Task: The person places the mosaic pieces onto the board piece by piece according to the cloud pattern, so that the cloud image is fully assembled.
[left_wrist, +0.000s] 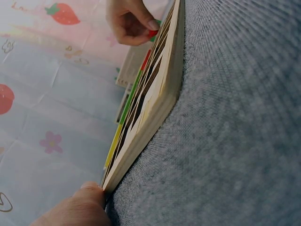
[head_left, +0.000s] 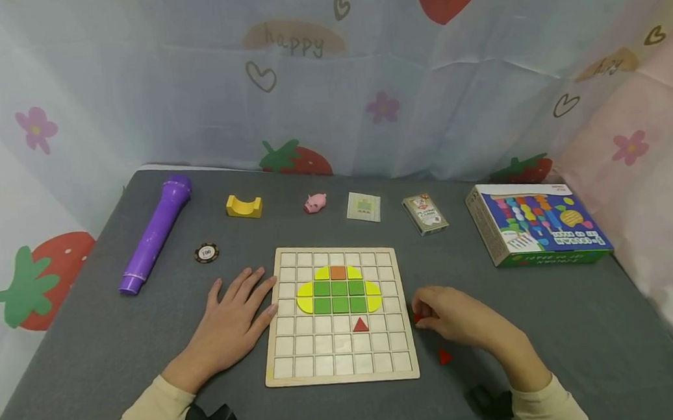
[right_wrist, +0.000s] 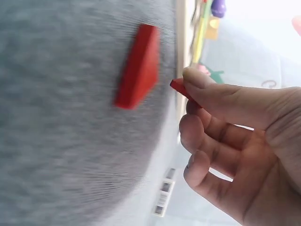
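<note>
Two hands at frame centre, left hand (head_left: 233,321) flat, fingers straight, touching the square wooden grid board (head_left: 341,359), right hand (head_left: 458,322) pinching a small red triangular piece (head_left: 417,317) just beside the board's right edge, another red triangle (head_left: 444,357) loose on the grey table (head_left: 585,323).

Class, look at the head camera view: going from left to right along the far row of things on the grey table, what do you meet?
Purple plastic torch → yellow curved wooden block → pink pig figure → small pale pattern card → pack of playing cards → colourful bead-game box.

The head camera looks down from above at the wooden board (head_left: 338,314), while both wrist cameras sit low beside its edge.
</note>
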A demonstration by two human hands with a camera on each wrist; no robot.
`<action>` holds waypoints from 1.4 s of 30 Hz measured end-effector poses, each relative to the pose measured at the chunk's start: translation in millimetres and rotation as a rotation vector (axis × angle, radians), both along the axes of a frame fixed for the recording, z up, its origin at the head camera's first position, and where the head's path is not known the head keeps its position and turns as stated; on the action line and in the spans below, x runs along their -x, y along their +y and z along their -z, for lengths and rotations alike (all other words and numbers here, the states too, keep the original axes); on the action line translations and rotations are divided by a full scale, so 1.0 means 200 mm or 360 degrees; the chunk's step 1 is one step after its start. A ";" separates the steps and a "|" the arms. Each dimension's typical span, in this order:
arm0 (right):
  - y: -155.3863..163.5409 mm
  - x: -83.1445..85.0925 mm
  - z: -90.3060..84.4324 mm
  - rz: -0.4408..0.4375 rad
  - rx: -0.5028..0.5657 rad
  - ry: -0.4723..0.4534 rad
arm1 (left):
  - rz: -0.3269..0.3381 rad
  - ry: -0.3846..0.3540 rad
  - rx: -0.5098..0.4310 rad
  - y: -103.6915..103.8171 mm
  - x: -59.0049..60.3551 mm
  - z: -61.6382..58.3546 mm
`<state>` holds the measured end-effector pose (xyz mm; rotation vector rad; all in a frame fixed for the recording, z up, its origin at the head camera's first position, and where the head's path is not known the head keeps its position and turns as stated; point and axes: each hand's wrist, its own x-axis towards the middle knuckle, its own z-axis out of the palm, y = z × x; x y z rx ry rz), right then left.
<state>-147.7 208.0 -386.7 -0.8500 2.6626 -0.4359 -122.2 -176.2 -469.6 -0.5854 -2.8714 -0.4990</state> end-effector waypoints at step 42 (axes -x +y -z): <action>-0.52 0.05 0.02 -0.0404 0.0168 0.0002 | -0.0002 0.0006 -0.0008 0.00 0.00 0.00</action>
